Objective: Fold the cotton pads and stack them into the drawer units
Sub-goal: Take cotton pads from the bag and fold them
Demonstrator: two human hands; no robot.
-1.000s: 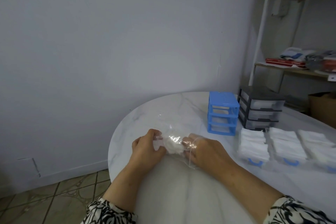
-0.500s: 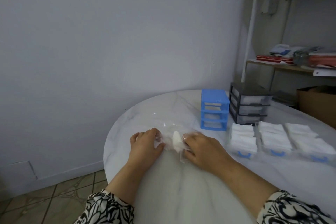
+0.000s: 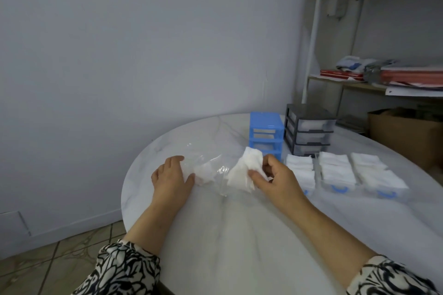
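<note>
- The room is lit dimly and evenly by soft, cool light; no lamp or window is seen.
- A faint brighter patch is spread over the wall (image 3: 143,55), fading to grey at the corners.
- Only weak, diffuse shadows are cast on the table (image 3: 239,235).
- Small glints are caught on the plastic bag (image 3: 211,163); a dull sheen is shown by the marble.
- The pads (image 3: 335,170) are rendered nearly featureless white.
- Wide-angle bending is seen in the shelf post (image 3: 311,55) and the table rim.
- The sleeves (image 3: 124,270) and near tabletop are softened by blur; fine detail is smeared throughout.
</note>
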